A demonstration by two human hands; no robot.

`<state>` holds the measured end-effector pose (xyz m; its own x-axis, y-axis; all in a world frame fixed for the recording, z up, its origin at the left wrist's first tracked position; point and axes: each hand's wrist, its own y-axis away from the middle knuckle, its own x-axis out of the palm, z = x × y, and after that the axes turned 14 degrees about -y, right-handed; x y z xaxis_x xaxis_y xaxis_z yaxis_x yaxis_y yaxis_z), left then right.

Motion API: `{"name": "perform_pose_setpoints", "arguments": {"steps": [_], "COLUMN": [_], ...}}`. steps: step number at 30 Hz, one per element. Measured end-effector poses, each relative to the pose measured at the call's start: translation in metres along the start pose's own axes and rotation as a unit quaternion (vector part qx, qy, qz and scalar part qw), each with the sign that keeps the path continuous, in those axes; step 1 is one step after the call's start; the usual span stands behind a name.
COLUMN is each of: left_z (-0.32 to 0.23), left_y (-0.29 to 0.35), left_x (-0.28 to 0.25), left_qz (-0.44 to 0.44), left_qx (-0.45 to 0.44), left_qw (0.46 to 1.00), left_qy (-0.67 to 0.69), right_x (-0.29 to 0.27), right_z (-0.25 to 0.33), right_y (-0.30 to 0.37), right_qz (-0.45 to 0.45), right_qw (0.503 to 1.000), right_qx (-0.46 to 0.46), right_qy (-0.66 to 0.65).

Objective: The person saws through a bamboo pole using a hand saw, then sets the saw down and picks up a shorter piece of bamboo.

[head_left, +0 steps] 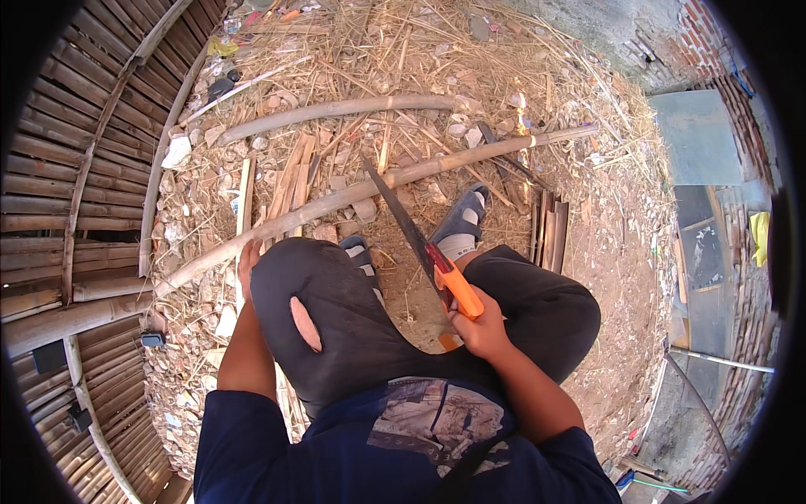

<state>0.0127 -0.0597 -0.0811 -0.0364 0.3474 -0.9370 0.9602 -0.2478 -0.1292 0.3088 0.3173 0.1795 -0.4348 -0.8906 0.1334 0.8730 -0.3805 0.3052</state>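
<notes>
A long bamboo pole point(336, 202) runs slantwise in front of me, from the lower left up to the far right. My left hand point(248, 265), partly covered by my left knee, grips the pole near its left end. A handsaw point(403, 217) with an orange handle is in my right hand point(481, 326), the fingers wrapped round the handle. Its dark blade points away and to the left, and its tip part crosses over the pole. Whether the teeth touch the bamboo I cannot tell.
Another, shorter pole point(353, 107) lies farther off on straw and rubble. Split bamboo pieces point(290, 181) lie beyond my left knee, and more strips point(550, 231) by my right knee. A slatted bamboo wall point(75, 168) stands at left. Grey-green boards point(697, 139) lie at right.
</notes>
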Motion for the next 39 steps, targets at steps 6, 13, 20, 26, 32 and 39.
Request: {"name": "perform_pose_setpoints", "arguments": {"steps": [6,13,20,26,32,39], "left_z": [-0.024,0.014,0.071,0.070,0.117,0.056], "left_y": [0.039,0.103,0.164,0.197,0.203,0.105], "left_x": [-0.009,-0.026,-0.030,-0.035,-0.002,-0.023], "left_qz": [-0.006,0.020,0.131,0.138,0.130,0.124], "left_qx": [-0.014,-0.020,-0.190,-0.160,-0.043,-0.135], "left_qw": [0.997,0.989,0.970,0.976,0.983,0.982], "left_qy": [-0.075,-0.143,0.080,-0.062,-0.125,0.045], "right_x": [-0.003,-0.040,-0.191,-0.223,-0.209,-0.243], "right_z": [-0.006,0.046,0.087,0.065,0.058,0.027], "right_y": [0.002,-0.020,-0.095,-0.103,-0.099,-0.092], "right_qz": [0.000,-0.170,-0.243,-0.311,-0.308,-0.266], "right_qw": [1.000,0.982,0.960,0.948,0.950,0.952], "right_qx": [-0.019,-0.039,-0.093,-0.051,-0.025,-0.091], "right_qy": [0.024,-0.076,0.099,0.043,0.050,0.120]}}
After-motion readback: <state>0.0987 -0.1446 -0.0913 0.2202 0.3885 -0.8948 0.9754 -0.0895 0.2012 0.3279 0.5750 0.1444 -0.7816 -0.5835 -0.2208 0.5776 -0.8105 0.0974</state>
